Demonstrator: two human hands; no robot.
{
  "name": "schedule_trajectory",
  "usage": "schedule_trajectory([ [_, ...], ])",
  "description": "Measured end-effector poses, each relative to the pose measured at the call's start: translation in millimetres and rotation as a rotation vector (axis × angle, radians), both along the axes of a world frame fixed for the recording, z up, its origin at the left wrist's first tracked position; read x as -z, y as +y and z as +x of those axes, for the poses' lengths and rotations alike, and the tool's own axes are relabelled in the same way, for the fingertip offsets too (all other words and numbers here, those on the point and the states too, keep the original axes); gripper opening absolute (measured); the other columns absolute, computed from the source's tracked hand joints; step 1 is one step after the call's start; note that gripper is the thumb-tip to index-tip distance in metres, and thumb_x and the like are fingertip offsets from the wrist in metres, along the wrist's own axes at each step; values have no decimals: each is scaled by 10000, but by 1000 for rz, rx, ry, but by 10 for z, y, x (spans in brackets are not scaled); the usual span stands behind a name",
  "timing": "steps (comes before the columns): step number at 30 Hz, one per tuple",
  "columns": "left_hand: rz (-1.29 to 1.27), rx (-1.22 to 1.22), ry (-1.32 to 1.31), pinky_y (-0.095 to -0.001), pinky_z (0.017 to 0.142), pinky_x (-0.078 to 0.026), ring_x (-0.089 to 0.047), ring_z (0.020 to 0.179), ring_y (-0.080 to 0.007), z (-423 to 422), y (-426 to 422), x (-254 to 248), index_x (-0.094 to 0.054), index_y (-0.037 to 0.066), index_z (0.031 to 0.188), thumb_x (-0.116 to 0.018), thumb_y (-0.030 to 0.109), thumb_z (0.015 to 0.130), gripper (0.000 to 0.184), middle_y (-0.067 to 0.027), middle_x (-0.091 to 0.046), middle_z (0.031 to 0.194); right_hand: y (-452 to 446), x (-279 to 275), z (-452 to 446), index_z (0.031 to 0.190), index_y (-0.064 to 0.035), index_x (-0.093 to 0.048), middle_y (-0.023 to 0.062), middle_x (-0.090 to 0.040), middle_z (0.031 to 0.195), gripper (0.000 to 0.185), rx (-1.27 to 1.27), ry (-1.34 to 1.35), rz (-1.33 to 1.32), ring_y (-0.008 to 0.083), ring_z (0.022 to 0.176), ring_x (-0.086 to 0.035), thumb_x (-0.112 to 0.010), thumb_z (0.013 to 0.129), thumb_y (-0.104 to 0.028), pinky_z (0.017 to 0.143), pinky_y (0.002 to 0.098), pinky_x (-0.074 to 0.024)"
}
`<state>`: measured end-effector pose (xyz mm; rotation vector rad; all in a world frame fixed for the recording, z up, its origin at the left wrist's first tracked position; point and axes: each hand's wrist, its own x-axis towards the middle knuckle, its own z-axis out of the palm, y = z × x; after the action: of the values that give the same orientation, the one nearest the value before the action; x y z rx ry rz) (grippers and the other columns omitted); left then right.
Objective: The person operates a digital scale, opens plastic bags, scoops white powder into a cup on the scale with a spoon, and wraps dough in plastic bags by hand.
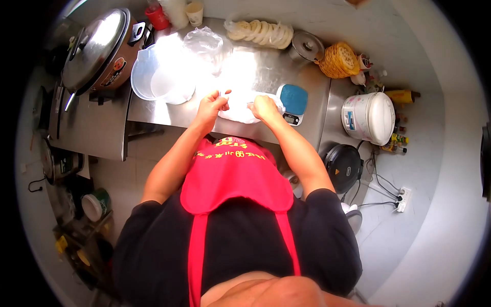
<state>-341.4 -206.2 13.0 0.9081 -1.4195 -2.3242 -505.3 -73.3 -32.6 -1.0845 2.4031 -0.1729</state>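
Note:
A thin white plastic bag (240, 113) lies at the front edge of the steel counter, partly washed out by glare. At its left side is my left hand (211, 109), closed in a pinch; the glare hides what its fingertips hold. My right hand (266, 108) is closed on the bag's upper right part, thumb and fingers pressed together. Just right of that hand stands a small kitchen scale (293, 100) with a blue top and a display at its front. Whatever may be inside the bag cannot be made out.
On the steel counter (318, 97) stand a translucent plastic tub (146, 77), clear plastic bags (204, 43), bagged pale flatbreads (261, 33), a lidded steel pot (308, 46) and stacked golden rounds (340, 60). A large lidded cooker (97, 53) is left; a white rice cooker (371, 117) and black appliance (343, 168) are right.

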Motion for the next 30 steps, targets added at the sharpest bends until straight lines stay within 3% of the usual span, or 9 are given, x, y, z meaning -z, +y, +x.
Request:
schedule_trajectory([
  [2,5,20,-7,-215,665,-386,-519,676,-70,19,6,16,-615,-26,1139,-600,124,881,299,9,-575,736,-59,36,-11,868,38,-714,277,-673,876,180,30,3,-5,405,865,-676,-583,792,-61,774,446,-550],
  [7,6,25,3,-217,665,-388,-523,683,-69,42,-52,78,-609,-21,1153,-601,117,880,306,12,-576,741,19,-147,206,765,-26,-691,188,-693,767,141,-333,351,-110,306,708,-704,-577,785,-107,621,397,-564],
  [10,23,38,9,-216,667,-391,-523,684,-70,61,-6,57,-607,-22,1152,-600,109,880,302,13,-576,740,189,-70,-11,727,-57,-660,154,-688,718,105,-378,460,-192,273,658,-700,-576,772,-100,558,382,-556],
  [14,37,26,21,-212,668,-392,-513,681,-71,63,-3,-1,-605,-33,1142,-604,99,875,297,8,-579,723,187,-425,5,705,-13,-635,179,-657,654,200,-122,404,-241,321,649,-688,-548,834,-138,579,413,-559],
  [15,39,30,22,-212,668,-392,-513,681,-71,72,-6,-1,-605,-33,1142,-604,99,875,297,8,-579,723,142,-423,27,707,34,-641,231,-648,670,258,-24,307,-293,382,674,-677,-539,846,-159,635,455,-555],
  [19,28,51,11,-211,670,-392,-509,681,-71,51,-10,17,-599,-41,1146,-603,93,873,304,-1,-581,710,6,101,147,765,70,-679,331,-631,760,250,277,84,-361,466,759,-655,-557,795,-146,727,504,-530],
  [22,34,52,22,-213,672,-393,-510,681,-70,79,-13,9,-593,-44,1154,-602,89,871,313,-6,-586,718,48,311,218,782,75,-683,336,-634,800,242,460,2,-242,464,795,-656,-551,773,-127,752,501,-526],
  [23,28,59,28,-214,674,-393,-510,681,-71,73,-25,3,-590,-44,1160,-603,88,870,319,-7,-590,726,104,349,176,800,81,-684,348,-633,841,240,374,2,-272,472,820,-652,-546,756,-111,766,508,-520],
  [30,79,89,60,-220,689,-399,-512,706,-73,35,-15,41,-581,-45,1176,-607,88,867,337,-11,-593,755,169,50,167,799,75,-690,335,-642,850,249,500,34,-218,472,841,-653,-535,774,-118,773,496,-526],
])
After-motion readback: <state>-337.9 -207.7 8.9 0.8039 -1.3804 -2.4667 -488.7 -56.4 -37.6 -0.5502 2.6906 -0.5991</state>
